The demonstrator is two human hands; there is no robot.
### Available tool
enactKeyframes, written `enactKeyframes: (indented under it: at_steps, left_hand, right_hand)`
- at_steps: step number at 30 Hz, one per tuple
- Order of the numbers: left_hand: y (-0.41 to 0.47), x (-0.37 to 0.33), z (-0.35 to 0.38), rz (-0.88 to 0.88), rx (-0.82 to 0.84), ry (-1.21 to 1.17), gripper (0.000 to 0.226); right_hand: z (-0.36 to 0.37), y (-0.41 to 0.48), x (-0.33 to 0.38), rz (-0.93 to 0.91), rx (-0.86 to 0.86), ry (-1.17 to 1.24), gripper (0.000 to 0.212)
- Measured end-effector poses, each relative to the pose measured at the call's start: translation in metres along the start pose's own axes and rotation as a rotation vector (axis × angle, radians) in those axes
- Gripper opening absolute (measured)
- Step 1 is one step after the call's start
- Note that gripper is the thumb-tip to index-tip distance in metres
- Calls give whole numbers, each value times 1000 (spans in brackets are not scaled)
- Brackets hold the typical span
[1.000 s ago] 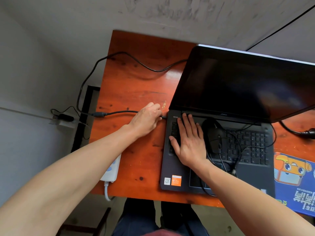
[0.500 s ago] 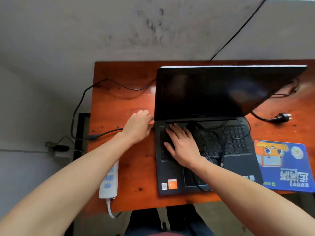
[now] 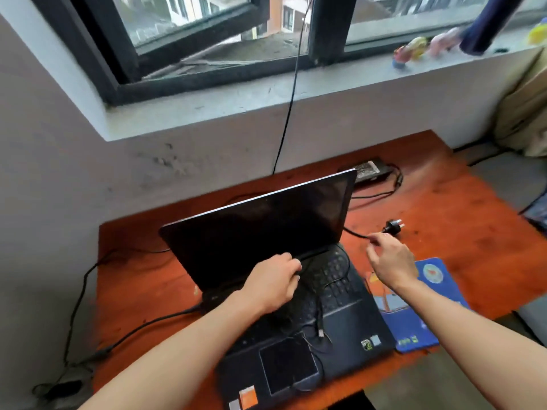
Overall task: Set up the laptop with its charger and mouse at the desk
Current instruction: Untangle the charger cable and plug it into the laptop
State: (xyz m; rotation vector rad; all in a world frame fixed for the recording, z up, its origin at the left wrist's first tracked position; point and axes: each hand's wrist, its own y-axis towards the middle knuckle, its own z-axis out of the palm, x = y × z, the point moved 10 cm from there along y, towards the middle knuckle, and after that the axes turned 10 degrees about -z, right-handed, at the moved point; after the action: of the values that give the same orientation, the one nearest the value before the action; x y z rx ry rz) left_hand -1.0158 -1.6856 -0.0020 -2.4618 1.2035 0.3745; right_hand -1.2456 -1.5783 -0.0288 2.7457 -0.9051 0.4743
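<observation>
Head view. Open laptop on a reddish wooden table under a window. Dark case, black blank screen, an orange sticker at the near left corner and a green one at the near right. It sits left of the table's middle, its near edge close to the table's front edge. Long axis runs from lower left to upper right of the frame; the screen faces back toward the person.

A black charger cable meets the laptop's left side and trails off the table's left edge. A thin cable lies looped over the keyboard and touchpad.

Left hand rests on the keyboard near the hinge, fingers bent forward and down. What lies under them is hidden, so I cannot tell whether they hold anything.

Right hand hovers just right of the laptop, fingers loosely bent and spread, gripping nothing visible, tips above a black lead. The lead's plug lies just beyond the hand, prongs pointing right.

Blue mouse pad lies beside the laptop's right edge. Charger brick sits behind the screen's right corner.
</observation>
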Motion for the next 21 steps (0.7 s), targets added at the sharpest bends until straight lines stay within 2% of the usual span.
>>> enactKeyframes:
  at_steps: [3,8,10,13,16,19,21]
  left_hand:
    - [32,-31,9,-17,19,11,29]
    - [89,-70,32,-143,69,-51,27]
    - [104,-81,43,-224,98,-119,25]
    - [121,-88,66,-336,172,-218,23]
    - [139,-91,84,-458,238,-316,28]
    - [157,-105,94,-604,292,-523,28]
    - [170,-118,92,-704,293,-799,26]
  right_hand:
    - [7,36,-41,-21,66,-75,28]
    - [50,83,-92,-191,444,-364,58]
    - [64,86,-112,-207,549,-389,56]
    - [71,88,-126,-296,559,-333,40]
    - [50,100,-137,-278,451,-88,28]
    - [7,123,-155,-80,264,323,10]
    - [-24,141,-157,75,131,701,21]
